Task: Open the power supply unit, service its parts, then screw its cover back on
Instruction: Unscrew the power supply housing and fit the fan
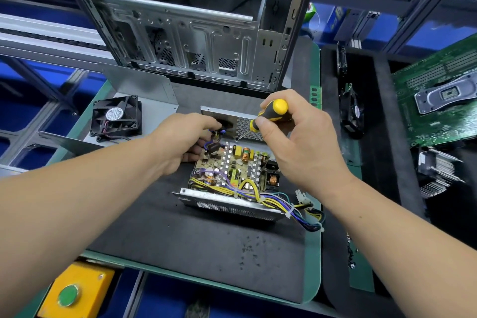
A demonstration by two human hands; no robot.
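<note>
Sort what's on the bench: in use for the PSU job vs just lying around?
In use: power supply unit, open with its board exposed; screwdriver in the right hand; left hand at the unit's wiring.

Lying about: loose fan, computer case, motherboard, heatsink, yellow button box.

Opened power supply unit [232, 178] on foam mat [206, 253], mid-bench, before me. Cable bundle [296, 208] spills out its near right corner. My left hand [185, 142] at unit's far left side; my right hand [291, 137] above far right, gripping screwdriver [268, 116], tip down at unit's far wall. Loose fan [117, 118] left of unit. Computer case [196, 41] behind. Motherboard [438, 95] far right; heatsink [436, 173] nearer me, below it. Push-button box [74, 292] at near left.
</note>
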